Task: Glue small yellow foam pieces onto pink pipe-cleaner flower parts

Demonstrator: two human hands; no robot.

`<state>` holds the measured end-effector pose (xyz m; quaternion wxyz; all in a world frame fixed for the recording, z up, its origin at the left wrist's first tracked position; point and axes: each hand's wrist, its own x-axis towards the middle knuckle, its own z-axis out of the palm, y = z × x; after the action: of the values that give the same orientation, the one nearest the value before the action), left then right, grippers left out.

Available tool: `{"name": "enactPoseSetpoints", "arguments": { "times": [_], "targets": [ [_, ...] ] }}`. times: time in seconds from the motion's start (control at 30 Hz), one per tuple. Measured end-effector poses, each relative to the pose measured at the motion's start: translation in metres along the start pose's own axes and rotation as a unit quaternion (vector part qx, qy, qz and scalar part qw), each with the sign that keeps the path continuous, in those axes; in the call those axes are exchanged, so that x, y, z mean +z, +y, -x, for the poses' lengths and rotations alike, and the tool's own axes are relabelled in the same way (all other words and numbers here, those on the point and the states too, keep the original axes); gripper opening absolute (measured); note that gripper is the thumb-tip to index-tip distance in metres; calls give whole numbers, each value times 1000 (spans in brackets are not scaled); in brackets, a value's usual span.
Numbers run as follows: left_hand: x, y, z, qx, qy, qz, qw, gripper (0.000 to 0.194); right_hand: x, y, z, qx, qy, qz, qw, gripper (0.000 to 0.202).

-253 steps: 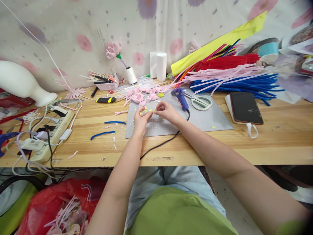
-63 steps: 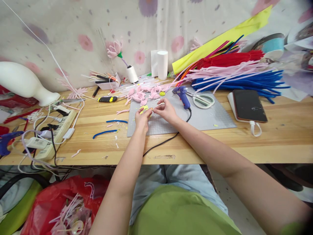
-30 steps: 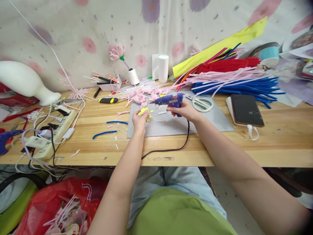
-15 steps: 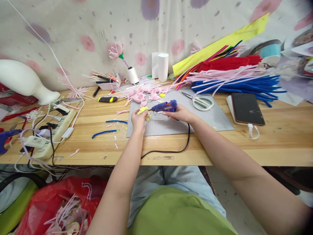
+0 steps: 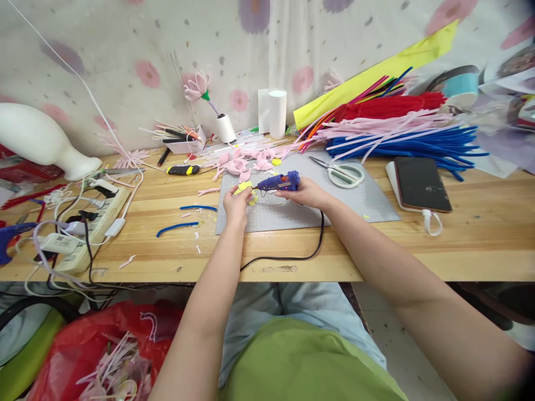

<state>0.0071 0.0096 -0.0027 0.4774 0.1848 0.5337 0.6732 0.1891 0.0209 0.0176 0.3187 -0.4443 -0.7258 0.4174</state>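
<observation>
Fingers of the right hand (image 5: 308, 194) curl around a blue glue gun (image 5: 279, 182) mid-frame, pointing toward the left hand (image 5: 236, 208), which pinches yellow material (image 5: 243, 188); pink pieces (image 5: 237, 165) crowd just above, scissors (image 5: 331, 167) right of centre.

Only view's from my head, facing forward and down onto my left hand (image 5: 235, 206) and right hand (image 5: 308, 193), bench (image 5: 480, 239) close, floral sheet (image 5: 334, 44) beyond

Place: craft workspace | wooden bench (image 5: 480, 239) | glue gun (image 5: 279, 182) | cutting mat (image 5: 368, 195) | pipe-cleaner bundles (image 5: 401, 143)
</observation>
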Motion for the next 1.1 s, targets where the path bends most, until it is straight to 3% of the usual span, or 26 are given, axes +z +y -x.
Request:
{"name": "enactPoseSetpoints", "arguments": {
  "times": [1.1],
  "targets": [
    [-1, -4, -1, 8, -18, -33, 999, 37, 0, -10, 2, 11, 21, -22, 999, 44]
  ]
}}
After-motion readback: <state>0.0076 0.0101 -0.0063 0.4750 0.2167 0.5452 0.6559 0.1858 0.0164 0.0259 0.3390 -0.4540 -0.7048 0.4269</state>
